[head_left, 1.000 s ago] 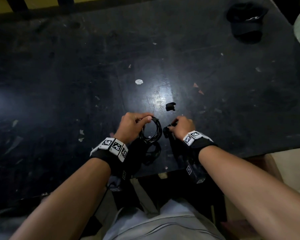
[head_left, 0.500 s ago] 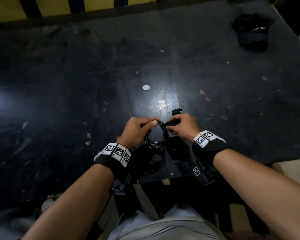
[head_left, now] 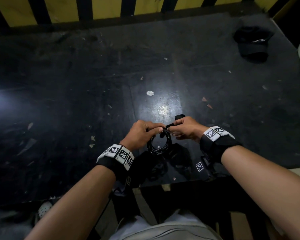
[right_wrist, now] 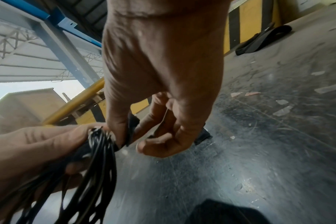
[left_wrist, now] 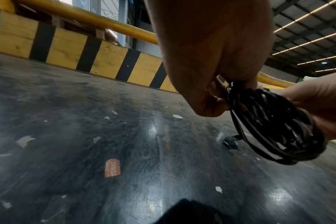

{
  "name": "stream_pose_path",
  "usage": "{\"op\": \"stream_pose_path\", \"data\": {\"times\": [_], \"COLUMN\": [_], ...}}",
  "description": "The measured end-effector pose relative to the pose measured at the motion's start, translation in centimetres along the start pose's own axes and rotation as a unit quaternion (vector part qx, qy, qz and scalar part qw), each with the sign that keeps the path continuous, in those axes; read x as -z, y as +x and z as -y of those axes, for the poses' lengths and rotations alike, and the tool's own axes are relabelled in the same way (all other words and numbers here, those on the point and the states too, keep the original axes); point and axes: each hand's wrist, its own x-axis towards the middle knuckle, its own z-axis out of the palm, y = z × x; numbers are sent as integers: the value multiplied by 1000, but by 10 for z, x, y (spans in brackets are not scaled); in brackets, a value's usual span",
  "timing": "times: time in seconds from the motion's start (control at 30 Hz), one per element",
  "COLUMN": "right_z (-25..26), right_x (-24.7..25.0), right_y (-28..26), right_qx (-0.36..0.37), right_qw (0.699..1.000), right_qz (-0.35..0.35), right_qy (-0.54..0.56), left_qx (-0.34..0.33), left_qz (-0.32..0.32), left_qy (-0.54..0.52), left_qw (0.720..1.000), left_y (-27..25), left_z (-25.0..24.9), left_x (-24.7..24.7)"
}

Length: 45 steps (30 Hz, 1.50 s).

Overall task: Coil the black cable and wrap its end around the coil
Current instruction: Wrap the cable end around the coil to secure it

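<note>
The black cable (head_left: 160,144) is wound into a small coil that hangs just above the dark table (head_left: 76,101). My left hand (head_left: 155,129) grips the top of the coil, fingers curled round the loops (left_wrist: 274,128). My right hand (head_left: 173,131) meets it from the right at the top of the coil. Its thumb and forefinger pinch a short flat black end of the cable (right_wrist: 132,128). The lower loops (right_wrist: 94,166) dangle free below both hands.
A small black piece (head_left: 180,116) lies on the table just beyond my right hand. A black cap (head_left: 253,44) sits at the far right corner. A yellow-and-black striped barrier (head_left: 111,7) runs along the far edge. Paper scraps and an orange sticker (left_wrist: 112,168) dot the surface.
My right hand has moved left from beside the coil to its top and now touches my left hand's fingers. The left hand has kept its hold on the coil.
</note>
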Motion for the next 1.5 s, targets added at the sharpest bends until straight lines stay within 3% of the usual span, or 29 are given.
{"op": "stream_pose_path", "data": {"times": [0.1, 0.5, 0.63, 1.1, 1.5], "right_z": [2, 5, -2, -15, -20], "right_x": [0, 1, 3, 4, -1], "right_y": [-1, -7, -8, -14, -22], "right_qx": [1, -9, 31, 41, 89], "right_qw": [998, 998, 998, 995, 992], "right_qz": [17, 36, 51, 92, 81], "right_qy": [53, 45, -20, 27, 43], "left_qx": [-4, -10, -6, 14, 6], "left_qz": [3, -23, -25, -20, -10], "left_qy": [13, 29, 35, 34, 51], "left_qw": [1000, 999, 999, 999, 999], "left_y": [-1, -3, -6, -13, -12], "left_z": [2, 3, 0, -8, -10], "left_x": [1, 1, 1, -5, -12]}}
